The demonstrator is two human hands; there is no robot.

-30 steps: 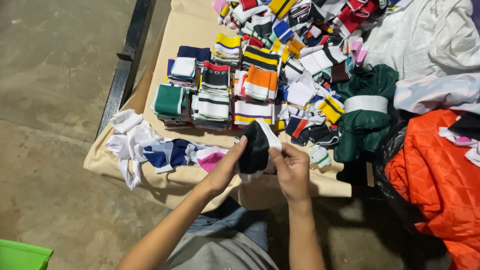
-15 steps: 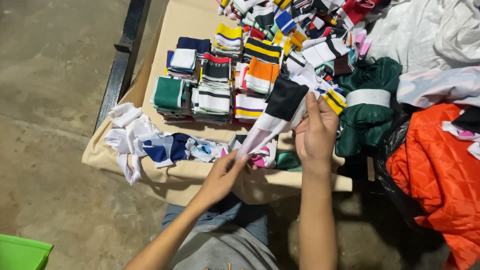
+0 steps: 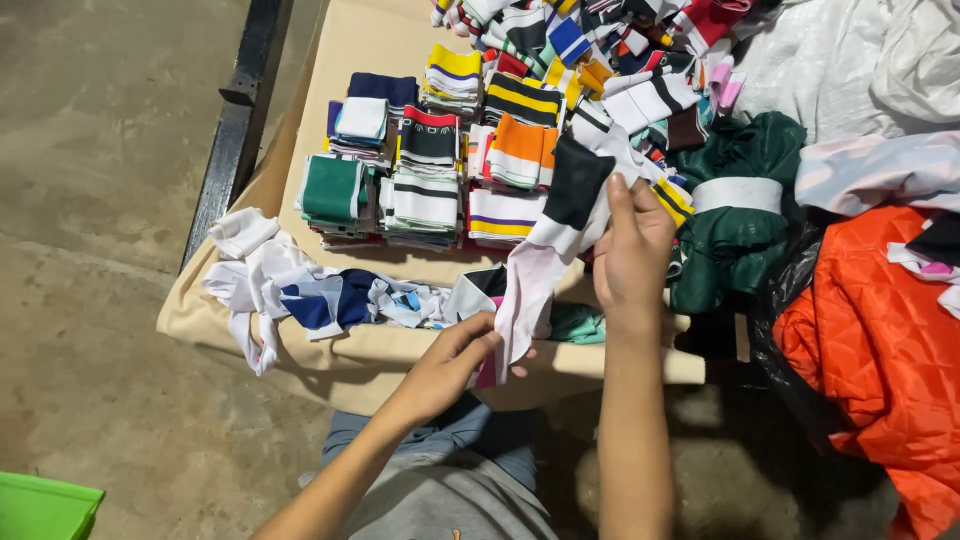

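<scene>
A long strip of white and black knit fabric (image 3: 548, 240) is stretched between my two hands. My right hand (image 3: 632, 250) grips its upper black end over the far part of the beige table (image 3: 350, 50). My left hand (image 3: 455, 362) pinches its lower white end near the table's front edge. Just behind the strip stand several neat stacks of folded striped knit pieces (image 3: 425, 175), in green, white, orange, yellow and navy.
Loose white and blue fabric scraps (image 3: 300, 290) lie at the table's front left. A jumble of unsorted striped pieces (image 3: 600, 50) fills the back. Dark green cloth (image 3: 735, 220), an orange quilted garment (image 3: 880, 340) and white fabric (image 3: 850, 60) lie right. A green bin corner (image 3: 40, 510) sits low left.
My right hand has lifted the black end up and away from me, drawing the bunched strip out long, while my left hand kept the white end low near the table edge.
</scene>
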